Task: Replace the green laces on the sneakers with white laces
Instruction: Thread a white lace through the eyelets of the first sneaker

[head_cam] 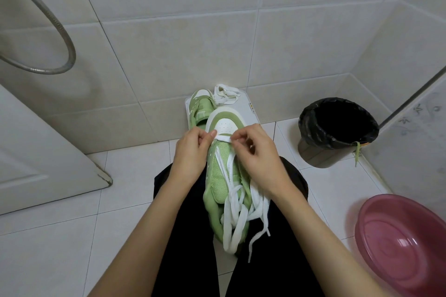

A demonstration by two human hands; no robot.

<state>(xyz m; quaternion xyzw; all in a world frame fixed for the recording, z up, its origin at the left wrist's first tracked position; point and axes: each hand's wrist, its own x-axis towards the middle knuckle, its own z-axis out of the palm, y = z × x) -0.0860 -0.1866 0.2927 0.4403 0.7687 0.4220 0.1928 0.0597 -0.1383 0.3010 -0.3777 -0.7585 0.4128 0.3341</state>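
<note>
L hand (193, 149) & R hand (258, 152), each w/ pinch grip on white lace (223, 138) across green sneaker (218, 176)

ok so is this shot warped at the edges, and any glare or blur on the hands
Head view: the wide lens bows the tile wall and shower hose near the edges; light is soft and even, no hard glare; the left hand and right hand pinching the white lace look sharp.
</note>
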